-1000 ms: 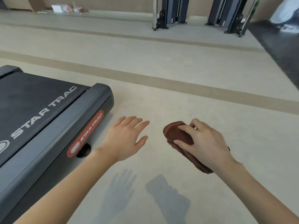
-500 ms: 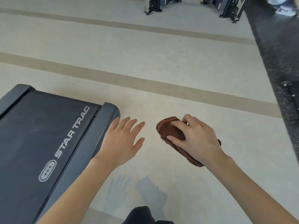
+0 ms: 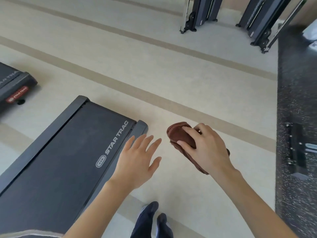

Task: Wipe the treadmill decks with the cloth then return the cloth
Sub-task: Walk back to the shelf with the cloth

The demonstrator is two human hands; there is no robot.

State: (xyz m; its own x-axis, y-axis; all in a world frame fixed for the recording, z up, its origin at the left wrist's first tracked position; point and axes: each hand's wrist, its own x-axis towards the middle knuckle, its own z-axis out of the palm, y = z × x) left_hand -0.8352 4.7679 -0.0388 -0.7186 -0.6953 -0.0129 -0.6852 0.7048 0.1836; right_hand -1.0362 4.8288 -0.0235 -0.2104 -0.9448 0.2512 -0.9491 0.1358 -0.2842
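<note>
A dark grey treadmill deck (image 3: pixel 56 160) marked STAR TRAC fills the lower left. My left hand (image 3: pixel 137 160) hovers flat with fingers spread, just over the deck's right rear corner, holding nothing. My right hand (image 3: pixel 205 152) grips a folded brown cloth (image 3: pixel 180 134) in the air over the beige floor, to the right of the deck and apart from it. The rear end of a second treadmill deck (image 3: pixel 13 86) shows at the far left edge.
Dark weight-machine frames (image 3: pixel 202 14) stand at the top right. A speckled black rubber floor (image 3: pixel 296 100) with a metal base on it runs along the right edge. My dark-clad feet (image 3: pixel 152 219) stand on the beige floor beside the near deck.
The view has tilted down and shifted, so more of the near deck and a second treadmill show. Both hands keep their pose, with the cloth still in the right hand.
</note>
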